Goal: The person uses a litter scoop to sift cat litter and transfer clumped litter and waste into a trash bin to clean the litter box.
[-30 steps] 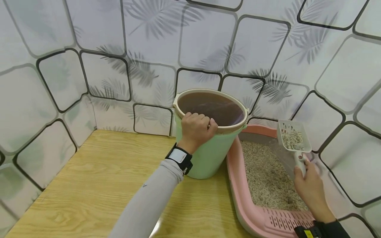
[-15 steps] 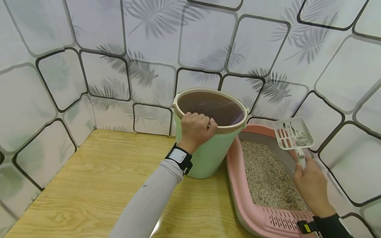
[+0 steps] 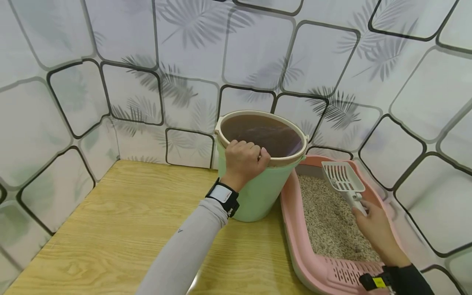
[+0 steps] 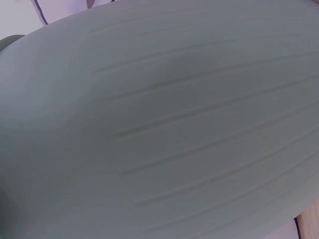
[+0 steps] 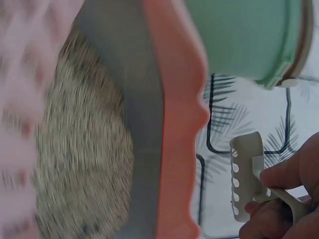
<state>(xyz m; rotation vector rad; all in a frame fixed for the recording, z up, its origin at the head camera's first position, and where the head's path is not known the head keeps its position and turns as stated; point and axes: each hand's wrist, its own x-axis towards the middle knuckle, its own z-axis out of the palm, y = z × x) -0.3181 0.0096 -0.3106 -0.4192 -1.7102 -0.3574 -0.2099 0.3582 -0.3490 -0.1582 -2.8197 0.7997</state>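
Observation:
My left hand [image 3: 246,162] grips the near side of the cream rim of a light green trash bin [image 3: 254,196], fingers curled over the edge. Dark liner fills the bin's mouth. In my right hand [image 3: 377,231] is the handle of a white slotted litter scoop [image 3: 343,176], held above the far part of a pink litter box [image 3: 295,229]. A small greyish lump [image 3: 333,181] lies at the left of the scoop's head; most slots are bare. Beige-grey litter [image 3: 328,217] covers the box's floor. The left wrist view shows only the ribbed green bin wall [image 4: 199,119].
Bin and box stand side by side on a wood-grain surface [image 3: 129,221]. Patterned walls [image 3: 191,98] close in behind them and along both sides. The box has a perforated front ledge [image 3: 354,270].
The scoop was full of litter a second ago, and loose grains were dropping; only a small lump remains. It moved up and tilted, then came left and lower. The left hand stays on the rim.

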